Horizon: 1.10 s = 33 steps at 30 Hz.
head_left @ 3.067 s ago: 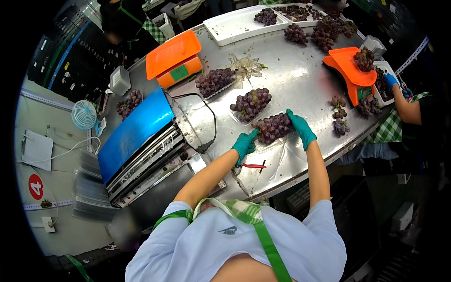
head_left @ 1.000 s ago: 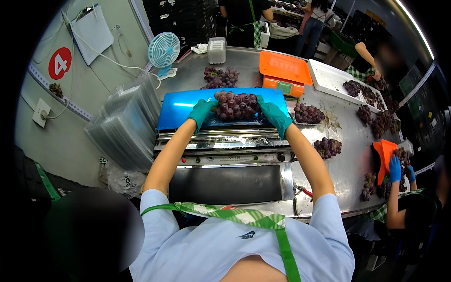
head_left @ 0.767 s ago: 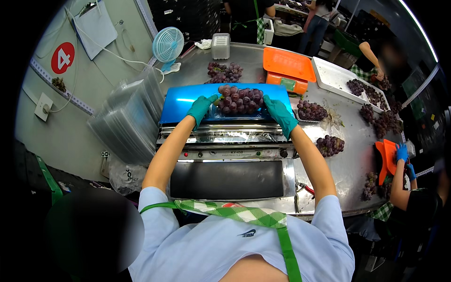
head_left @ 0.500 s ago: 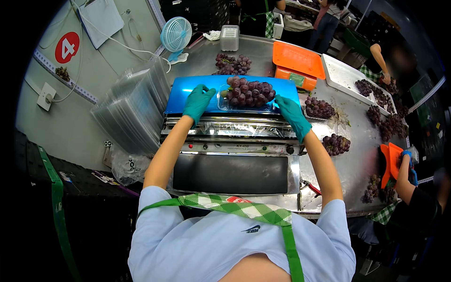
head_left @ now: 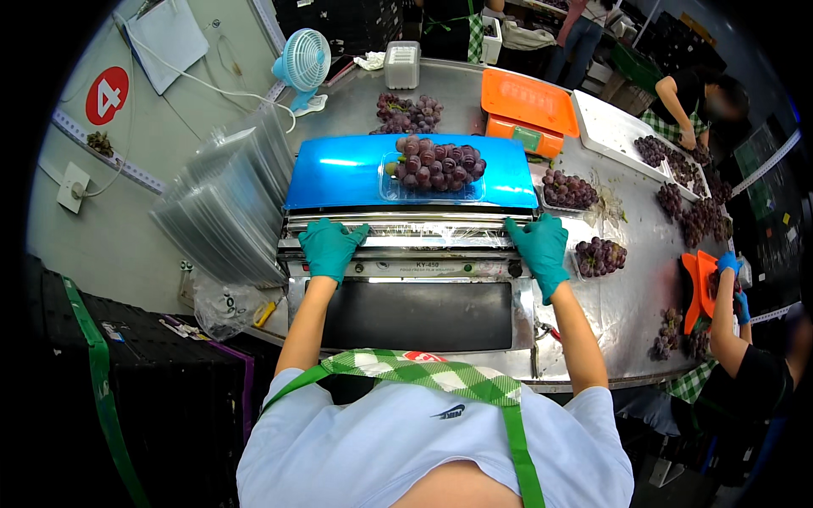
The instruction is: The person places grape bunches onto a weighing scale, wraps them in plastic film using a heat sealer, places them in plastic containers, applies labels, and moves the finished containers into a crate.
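A bunch of dark purple grapes (head_left: 439, 165) lies in a clear plastic tray (head_left: 391, 191) on the blue top plate (head_left: 339, 182) of a film-wrapping machine (head_left: 389, 269). Across the front of the plate, shiny clear plastic film (head_left: 436, 230) stretches over the metal bars. In a teal glove, my left hand (head_left: 333, 247) is closed at the film's left end. My right hand (head_left: 542, 250), gloved alike, pinches at the right end. Both hands are apart from the grape tray. The exact grip of the fingertips is partly hidden by the gloves.
Clear plastic trays (head_left: 224, 199) stand stacked at left, beside a blue fan (head_left: 305, 61). Behind the machine are more grapes (head_left: 406, 113) and an orange scale (head_left: 527, 110). Trayed grapes (head_left: 601, 256) sit at right, near red-handled pruners (head_left: 549, 332). Co-workers handle grapes farther right.
Both hands have come back from beside the grape tray to the film at the machine's front bars. The grape tray stays on the blue plate.
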Motion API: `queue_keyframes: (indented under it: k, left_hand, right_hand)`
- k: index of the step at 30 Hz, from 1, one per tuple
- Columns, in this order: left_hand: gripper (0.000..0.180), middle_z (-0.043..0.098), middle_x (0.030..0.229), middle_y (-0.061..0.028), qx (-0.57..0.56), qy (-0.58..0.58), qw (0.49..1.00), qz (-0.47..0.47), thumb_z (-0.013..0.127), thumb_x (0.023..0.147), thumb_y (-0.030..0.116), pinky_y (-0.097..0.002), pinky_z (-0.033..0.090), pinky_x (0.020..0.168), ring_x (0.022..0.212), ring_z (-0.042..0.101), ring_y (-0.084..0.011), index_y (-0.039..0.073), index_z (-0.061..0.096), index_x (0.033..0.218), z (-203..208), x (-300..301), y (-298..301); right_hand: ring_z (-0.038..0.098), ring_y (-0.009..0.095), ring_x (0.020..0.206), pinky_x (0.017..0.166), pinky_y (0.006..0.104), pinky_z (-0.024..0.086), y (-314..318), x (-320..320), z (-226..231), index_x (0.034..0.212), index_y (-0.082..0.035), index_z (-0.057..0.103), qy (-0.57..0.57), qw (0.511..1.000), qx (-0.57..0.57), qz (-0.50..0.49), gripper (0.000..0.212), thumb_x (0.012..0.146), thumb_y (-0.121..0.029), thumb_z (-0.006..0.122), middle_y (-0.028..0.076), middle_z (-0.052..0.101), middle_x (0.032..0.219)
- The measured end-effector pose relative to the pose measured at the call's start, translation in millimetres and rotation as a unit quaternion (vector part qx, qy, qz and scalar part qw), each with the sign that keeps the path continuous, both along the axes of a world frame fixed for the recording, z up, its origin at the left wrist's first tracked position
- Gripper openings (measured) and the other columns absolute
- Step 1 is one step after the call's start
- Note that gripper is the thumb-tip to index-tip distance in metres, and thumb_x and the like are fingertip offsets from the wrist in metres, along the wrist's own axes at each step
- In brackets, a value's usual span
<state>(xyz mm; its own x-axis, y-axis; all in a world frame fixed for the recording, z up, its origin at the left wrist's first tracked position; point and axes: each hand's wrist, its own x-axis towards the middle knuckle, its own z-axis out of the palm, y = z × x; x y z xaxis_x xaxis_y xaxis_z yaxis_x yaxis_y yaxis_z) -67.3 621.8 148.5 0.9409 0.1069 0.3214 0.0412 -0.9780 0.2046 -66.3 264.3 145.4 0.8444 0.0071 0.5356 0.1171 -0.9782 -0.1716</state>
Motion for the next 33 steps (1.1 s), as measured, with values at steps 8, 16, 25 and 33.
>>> queue_keyframes:
  k: [8,16,25,33]
  left_hand:
    - [0.038,0.060,0.067,-0.0105,-0.297,0.109,0.948,0.038,0.067,0.064,0.040,-0.0380,0.040,0.062,0.064,0.057,-0.0213,0.003,0.058,0.065,-11.4,22.7,11.7]
    - [0.016,0.058,0.064,-0.0083,-0.795,0.219,0.565,-0.041,0.055,0.080,0.017,-0.0350,0.049,0.066,0.070,0.061,-0.0227,0.005,0.056,0.070,51.8,-12.7,48.6]
    - [0.027,0.060,0.074,-0.0134,-0.730,-0.012,0.633,-0.257,0.049,0.084,0.021,-0.0383,0.048,0.079,0.080,0.060,-0.0260,0.006,0.049,0.061,182.8,26.0,37.5]
    - [0.019,0.058,0.094,-0.0038,-0.338,-0.035,0.909,-0.240,0.045,0.085,0.009,-0.0233,0.042,0.078,0.089,0.053,-0.0114,0.009,0.054,0.102,85.4,196.7,24.5]
  right_hand:
    - [0.051,0.018,0.051,0.049,0.0324,0.038,-5.9,17.3,-10.7,0.053,-0.004,0.056,0.246,0.921,0.299,-0.035,0.042,0.073,-0.040,0.060,0.009,0.055,0.058]
    - [0.058,0.016,0.073,0.062,0.0256,0.040,-25.0,-48.9,50.5,0.089,-0.001,0.056,0.310,0.542,0.763,0.167,0.027,0.085,-0.027,0.048,0.009,0.061,0.083]
    - [0.058,0.017,0.078,0.071,0.0320,0.049,-15.4,-19.4,126.1,0.095,-0.001,0.054,-0.050,0.584,0.764,0.270,0.021,0.086,-0.019,0.048,0.008,0.059,0.087]
    - [0.059,0.023,0.076,0.065,0.0319,0.045,3.8,190.4,53.7,0.101,0.000,0.051,-0.086,0.920,0.264,0.277,0.022,0.087,-0.014,0.042,0.013,0.059,0.087]
